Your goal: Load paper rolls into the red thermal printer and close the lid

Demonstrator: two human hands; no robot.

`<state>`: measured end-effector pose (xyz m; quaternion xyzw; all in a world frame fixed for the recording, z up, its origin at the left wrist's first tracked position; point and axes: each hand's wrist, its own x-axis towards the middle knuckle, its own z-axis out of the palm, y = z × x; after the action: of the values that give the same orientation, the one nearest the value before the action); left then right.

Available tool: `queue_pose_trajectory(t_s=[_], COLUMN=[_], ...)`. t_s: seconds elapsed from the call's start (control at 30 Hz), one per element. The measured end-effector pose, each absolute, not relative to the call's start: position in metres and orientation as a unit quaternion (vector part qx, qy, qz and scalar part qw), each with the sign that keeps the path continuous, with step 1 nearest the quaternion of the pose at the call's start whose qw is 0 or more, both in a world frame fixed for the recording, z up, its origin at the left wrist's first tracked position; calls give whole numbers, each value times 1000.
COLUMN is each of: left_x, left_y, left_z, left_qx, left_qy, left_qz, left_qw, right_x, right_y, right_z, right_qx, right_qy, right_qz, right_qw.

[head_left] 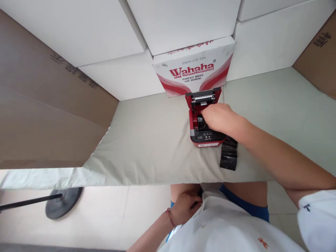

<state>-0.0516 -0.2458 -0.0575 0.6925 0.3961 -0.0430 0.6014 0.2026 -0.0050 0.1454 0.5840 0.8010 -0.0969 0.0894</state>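
Note:
A red and black label printer (207,137) sits on the cloth-covered table with its lid (203,95) raised. My right hand (219,117) reaches into the open compartment from the right. Its fingers are bent down and closed, and what they grip, if anything, is hidden. A shiny black strip (228,159) lies folded along the printer's right side, under my wrist. Below the table edge, my left hand (185,207) rests at my lap by the hem of my white shirt (225,224). Its fingers are curled, and I cannot see what is in them.
A white and red water carton (195,75) stands right behind the printer. White boxes (183,21) are stacked at the back. Brown cardboard (52,105) borders the table on the left, with more cardboard (315,52) on the right. A round black stand base (61,204) is on the floor.

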Motion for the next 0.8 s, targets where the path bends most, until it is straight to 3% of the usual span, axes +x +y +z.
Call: queue_pose_trajectory(t_s=[0.13, 0.23, 0.33, 0.43, 0.6, 0.67, 0.8], left_x=[-46, -58, -61, -51, -24, -13, -2], left_y=[-232, -216, -202, -195, -196, -194, -187], left_z=[-38, -4, 26, 32, -6, -19, -26], left_qx=[612, 589, 599, 635, 655, 641, 655], left_qy=[425, 328, 223, 208, 156, 148, 91], left_qz=[39, 88, -10, -81, -180, -219, -258], left_qw=[665, 734, 769, 739, 717, 720, 705], right_x=[196, 194, 193, 202, 255, 291, 370], right_y=[4, 7, -2, -23, -53, -56, -55], right_z=[133, 129, 136, 158, 197, 195, 154], right_qx=[590, 593, 600, 613, 608, 671, 764], right_qy=[798, 796, 793, 786, 786, 737, 639], right_qz=[-95, -90, -79, -59, -52, -32, -34], right_qw=[85, 79, 76, 55, -101, -79, 81])
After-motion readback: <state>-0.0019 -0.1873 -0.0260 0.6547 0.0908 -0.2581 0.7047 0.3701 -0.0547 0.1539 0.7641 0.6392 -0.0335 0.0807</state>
